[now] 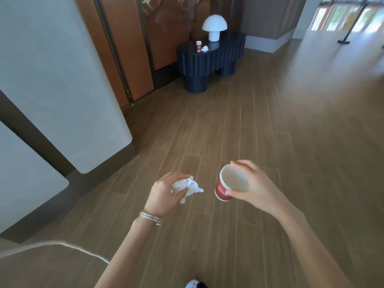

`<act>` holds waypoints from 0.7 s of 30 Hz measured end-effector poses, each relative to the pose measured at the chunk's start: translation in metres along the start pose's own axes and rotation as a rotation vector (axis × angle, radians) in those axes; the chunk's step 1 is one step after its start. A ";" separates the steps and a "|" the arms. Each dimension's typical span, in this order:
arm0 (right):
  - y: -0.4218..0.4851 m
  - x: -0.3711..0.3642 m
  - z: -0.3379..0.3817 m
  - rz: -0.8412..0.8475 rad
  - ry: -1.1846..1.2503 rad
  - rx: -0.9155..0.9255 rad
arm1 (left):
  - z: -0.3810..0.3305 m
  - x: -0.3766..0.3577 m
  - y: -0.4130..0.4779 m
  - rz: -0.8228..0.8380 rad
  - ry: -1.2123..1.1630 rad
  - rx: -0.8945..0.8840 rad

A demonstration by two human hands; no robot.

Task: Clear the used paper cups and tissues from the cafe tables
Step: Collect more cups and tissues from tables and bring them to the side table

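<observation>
Wood-plank floor runs wide and bare through this room, pale grain lines heading off toward bright windows far right. A rounded grey wall panel bulges in on the left, copper-brown panelling behind it. Against that panelling stands a dark fluted side table, chunky ribbed legs, with a white mushroom lamp, a small red paper cup and a crumpled white tissue just beside it on top. Open floor lies between the person and that table. Up close, the left hand, silver bangles at the wrist, is closed around a wad of tissue; the right hand pinches a red cup at the rim, tilted, mouth showing an off-white inside
</observation>
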State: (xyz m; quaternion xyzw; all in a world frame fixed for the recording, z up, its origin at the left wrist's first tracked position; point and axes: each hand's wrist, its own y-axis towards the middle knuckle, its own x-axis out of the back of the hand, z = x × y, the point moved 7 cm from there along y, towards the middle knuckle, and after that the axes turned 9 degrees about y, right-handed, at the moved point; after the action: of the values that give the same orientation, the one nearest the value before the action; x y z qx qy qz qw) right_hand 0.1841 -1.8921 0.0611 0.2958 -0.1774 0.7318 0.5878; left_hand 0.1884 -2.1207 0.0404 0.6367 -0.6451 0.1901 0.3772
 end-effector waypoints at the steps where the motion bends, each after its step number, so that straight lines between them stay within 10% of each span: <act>1: 0.015 0.000 -0.002 0.000 0.001 -0.007 | 0.004 0.001 0.017 0.002 0.008 -0.005; 21: 0.385 0.084 -0.120 0.034 -0.003 0.000 | 0.076 -0.075 0.394 -0.032 -0.065 0.037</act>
State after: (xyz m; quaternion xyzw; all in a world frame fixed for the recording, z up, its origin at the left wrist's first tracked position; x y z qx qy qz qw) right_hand -0.2257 -1.8502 0.0576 0.2939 -0.1834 0.7412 0.5750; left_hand -0.2173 -2.0789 0.0294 0.6597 -0.6431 0.1748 0.3473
